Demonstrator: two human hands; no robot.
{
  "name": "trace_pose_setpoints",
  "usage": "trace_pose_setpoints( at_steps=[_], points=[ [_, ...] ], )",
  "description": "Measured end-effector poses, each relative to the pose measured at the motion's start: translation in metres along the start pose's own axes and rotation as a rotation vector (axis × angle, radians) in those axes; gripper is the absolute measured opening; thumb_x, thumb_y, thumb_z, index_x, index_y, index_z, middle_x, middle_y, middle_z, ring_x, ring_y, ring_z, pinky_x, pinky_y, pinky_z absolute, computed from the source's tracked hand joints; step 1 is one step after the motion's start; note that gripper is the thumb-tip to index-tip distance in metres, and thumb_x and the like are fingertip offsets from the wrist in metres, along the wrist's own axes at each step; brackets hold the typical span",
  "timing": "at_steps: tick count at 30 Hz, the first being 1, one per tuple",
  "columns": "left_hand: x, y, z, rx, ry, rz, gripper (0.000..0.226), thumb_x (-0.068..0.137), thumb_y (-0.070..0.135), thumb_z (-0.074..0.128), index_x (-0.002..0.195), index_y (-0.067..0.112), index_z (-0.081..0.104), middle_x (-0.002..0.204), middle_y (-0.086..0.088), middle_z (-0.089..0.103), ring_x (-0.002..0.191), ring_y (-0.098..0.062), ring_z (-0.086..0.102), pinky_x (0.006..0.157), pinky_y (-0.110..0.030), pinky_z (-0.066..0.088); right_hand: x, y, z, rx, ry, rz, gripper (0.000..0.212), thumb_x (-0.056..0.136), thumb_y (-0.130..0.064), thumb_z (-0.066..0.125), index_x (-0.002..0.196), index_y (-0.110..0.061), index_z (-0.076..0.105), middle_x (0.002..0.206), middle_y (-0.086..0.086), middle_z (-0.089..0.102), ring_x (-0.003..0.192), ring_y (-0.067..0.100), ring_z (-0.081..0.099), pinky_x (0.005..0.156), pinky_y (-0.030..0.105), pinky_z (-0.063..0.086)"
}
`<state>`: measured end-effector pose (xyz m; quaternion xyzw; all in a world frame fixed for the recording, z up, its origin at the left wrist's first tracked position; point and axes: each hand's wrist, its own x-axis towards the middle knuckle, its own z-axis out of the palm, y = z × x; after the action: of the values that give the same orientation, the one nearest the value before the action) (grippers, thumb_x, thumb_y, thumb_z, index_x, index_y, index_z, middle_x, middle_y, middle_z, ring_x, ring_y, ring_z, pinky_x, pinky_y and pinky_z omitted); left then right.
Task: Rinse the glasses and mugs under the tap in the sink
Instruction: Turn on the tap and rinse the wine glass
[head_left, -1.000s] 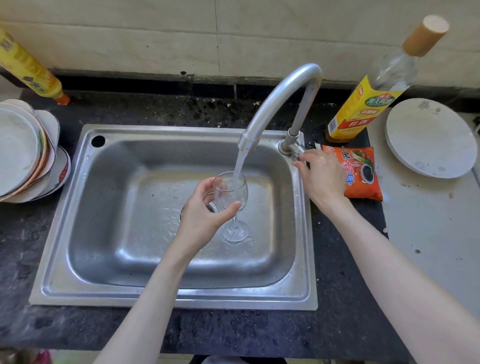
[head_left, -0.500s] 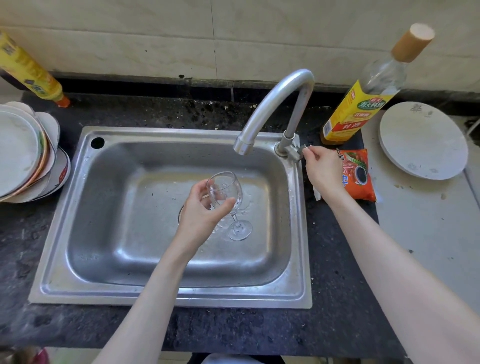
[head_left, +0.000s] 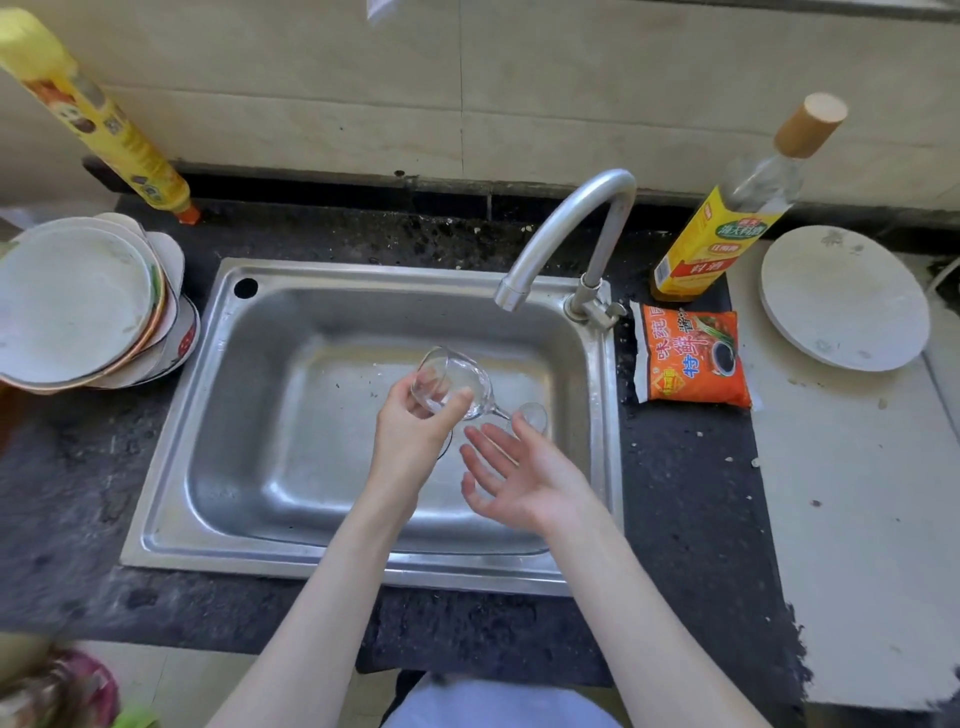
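Stacked plates (head_left: 78, 306) and a sauce packet (head_left: 691, 358) flank the sink (head_left: 171, 415) on the worktop (head_left: 685, 519). The left hand (head_left: 410, 441) grips a clear wine glass (head_left: 452, 384), tipped sideways; the right hand (head_left: 519, 478) lies open beside it.

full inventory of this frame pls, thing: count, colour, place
wine glass: 1, clear, tilted over the sink, in the left hand's grip
sink: 1, steel, set in the dark counter
tap: 1, steel, back right of the sink, no water running
plates: a stack, white with coloured rims, counter left of the sink
plate: 1, white, pale surface at right
bottle: 1, clear with yellow label, tan cap, right of the tap
packet: 1, orange, counter right of the sink
yellow bottle: 1, yellow, back left by the wall
left hand: 1, holds the glass bowl
right hand: 1, open, below the glass foot
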<state>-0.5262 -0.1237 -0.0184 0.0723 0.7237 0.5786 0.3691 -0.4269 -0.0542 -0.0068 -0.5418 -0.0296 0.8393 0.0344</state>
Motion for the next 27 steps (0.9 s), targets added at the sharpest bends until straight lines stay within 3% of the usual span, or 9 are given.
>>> trace_pose_setpoints(
  at_steps=[4,6,9,12,16,18,23,25,27],
  points=[
    [-0.014,-0.001,-0.012,0.161,-0.089,-0.013,0.041,0.075,0.019,0.074,0.110,0.020,0.051,0.109,0.007,0.060,0.099,-0.006,0.054,0.074,-0.010,0.040,0.002,0.002,0.013,0.065,0.058,-0.110,0.017,0.089,-0.036,0.058,0.080,-0.022,0.063,0.085,-0.009,0.064,0.080,0.010,0.052,0.067,0.029,0.034],
    [-0.020,-0.002,-0.021,0.314,-0.122,-0.025,0.048,0.073,0.032,0.075,0.110,0.023,0.046,0.116,0.006,0.052,0.103,-0.007,0.048,0.079,-0.014,0.037,-0.004,-0.001,0.012,-0.083,0.091,-0.255,0.017,0.091,-0.034,0.056,0.079,-0.023,0.064,0.084,-0.008,0.063,0.080,0.010,0.051,0.068,0.027,0.033],
    [-0.025,-0.005,-0.030,0.638,-0.205,0.028,0.070,0.053,0.064,0.065,0.110,0.030,0.044,0.116,0.010,0.044,0.114,-0.008,0.039,0.099,-0.029,0.029,-0.014,-0.001,0.008,-0.388,0.136,-0.524,0.018,0.093,-0.031,0.053,0.085,-0.023,0.067,0.090,-0.003,0.063,0.083,0.012,0.053,0.075,0.027,0.038],
    [-0.026,-0.006,-0.030,0.822,-0.192,0.175,0.059,0.068,0.050,0.072,0.117,0.026,0.048,0.111,0.015,0.041,0.121,-0.008,0.031,0.086,-0.024,0.015,-0.023,-0.002,0.008,-0.562,0.165,-0.697,0.015,0.089,-0.028,0.059,0.079,-0.022,0.069,0.083,-0.004,0.064,0.080,0.008,0.058,0.088,0.027,0.040],
    [-0.026,-0.004,-0.031,0.962,-0.165,0.344,0.065,0.066,0.057,0.070,0.118,0.025,0.049,0.109,0.017,0.038,0.119,-0.009,0.029,0.076,-0.023,0.011,-0.031,0.003,0.006,-0.616,0.093,-0.871,0.014,0.087,-0.021,0.063,0.082,-0.011,0.071,0.085,-0.014,0.066,0.078,-0.010,0.059,0.069,0.000,0.041],
    [-0.028,-0.008,-0.032,0.976,-0.171,0.372,0.068,0.062,0.062,0.066,0.116,0.025,0.050,0.110,0.017,0.036,0.116,-0.006,0.026,0.075,-0.023,0.010,-0.034,0.010,0.003,-0.654,0.050,-0.952,0.010,0.086,-0.015,0.064,0.092,-0.012,0.071,0.083,-0.016,0.067,0.075,-0.009,0.061,0.070,0.005,0.044],
    [-0.040,-0.011,-0.031,0.944,-0.149,0.376,0.080,0.048,0.075,0.046,0.111,0.025,0.050,0.110,0.020,0.036,0.116,-0.004,0.025,0.076,-0.020,0.009,-0.043,0.019,0.004,-0.804,0.033,-1.103,0.022,0.083,-0.013,0.067,0.071,-0.031,0.067,0.076,-0.009,0.068,0.075,0.005,0.064,0.074,0.018,0.047],
    [-0.043,-0.008,-0.031,0.943,-0.145,0.364,0.077,0.052,0.074,0.052,0.113,0.026,0.050,0.110,0.020,0.037,0.118,-0.004,0.026,0.076,-0.019,0.009,-0.047,0.020,0.006,-0.797,0.018,-1.116,0.023,0.082,-0.012,0.068,0.068,-0.030,0.069,0.076,-0.010,0.066,0.075,0.002,0.061,0.073,0.016,0.044],
    [-0.046,-0.007,-0.033,0.928,-0.141,0.384,0.082,0.048,0.076,0.045,0.114,0.027,0.050,0.109,0.020,0.038,0.116,-0.002,0.027,0.078,-0.019,0.009,-0.050,0.022,0.006,-0.773,-0.003,-1.117,0.025,0.081,-0.010,0.069,0.065,-0.030,0.069,0.074,-0.014,0.064,0.071,-0.005,0.058,0.072,0.015,0.043]
  ],
)
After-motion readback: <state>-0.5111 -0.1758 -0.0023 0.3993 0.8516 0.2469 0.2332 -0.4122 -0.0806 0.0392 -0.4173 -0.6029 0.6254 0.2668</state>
